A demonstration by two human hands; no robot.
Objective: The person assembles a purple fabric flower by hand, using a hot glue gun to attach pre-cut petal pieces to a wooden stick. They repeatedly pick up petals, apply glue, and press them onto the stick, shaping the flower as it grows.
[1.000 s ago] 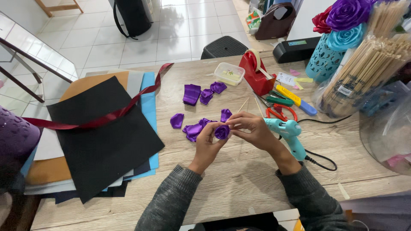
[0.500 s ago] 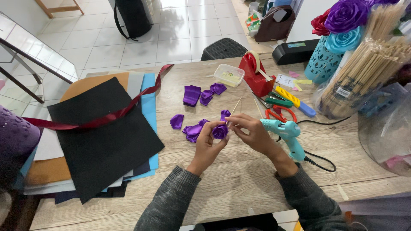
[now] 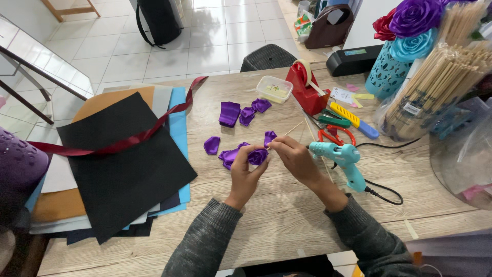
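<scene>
My left hand cups the purple ribbon rose mid-surface, grip pinching its base so petals stay wound. Right hand pinches the wooden skewer, steadying its stem beside the glue gun.

Clad in a dark grey knitted sweater, with 2 long sleeves of fine ribbed weave ending at the wrists. Bare from the cuffs on: left hand and right hand, without rings, watch or gloves.
</scene>
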